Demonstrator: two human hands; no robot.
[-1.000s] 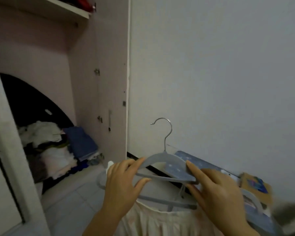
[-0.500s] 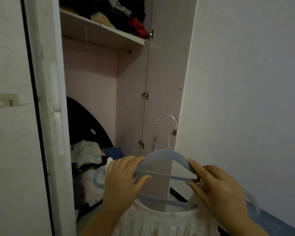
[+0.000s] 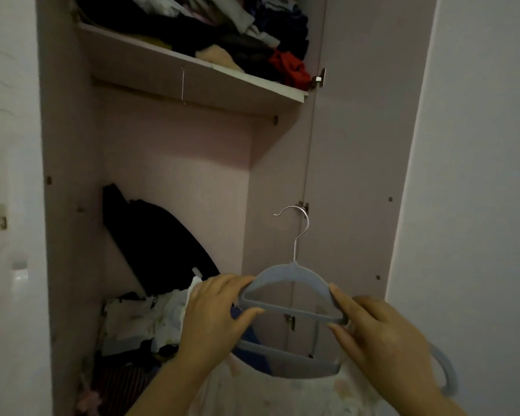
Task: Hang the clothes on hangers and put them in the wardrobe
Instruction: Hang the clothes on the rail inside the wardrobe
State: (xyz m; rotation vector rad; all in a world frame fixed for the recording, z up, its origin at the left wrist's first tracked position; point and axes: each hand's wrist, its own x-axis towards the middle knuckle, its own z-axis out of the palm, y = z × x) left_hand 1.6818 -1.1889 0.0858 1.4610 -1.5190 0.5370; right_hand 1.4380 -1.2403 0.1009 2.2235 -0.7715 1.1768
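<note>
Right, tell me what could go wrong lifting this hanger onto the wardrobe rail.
1. The left hand and right hand pinch only the top ends of the hanger, so the pale garment below might slide off if it tilts.
2. The hook faces left and the rail under the shelf is dim; it could miss.
3. The red cloth at the shelf edge might get knocked down.

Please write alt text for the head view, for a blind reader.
The left hand and right hand hold a grey hanger bearing a pale garment, hook up, before an open wardrobe. Its shelf carries piled clothes. Another heap lies at its bottom.
</note>
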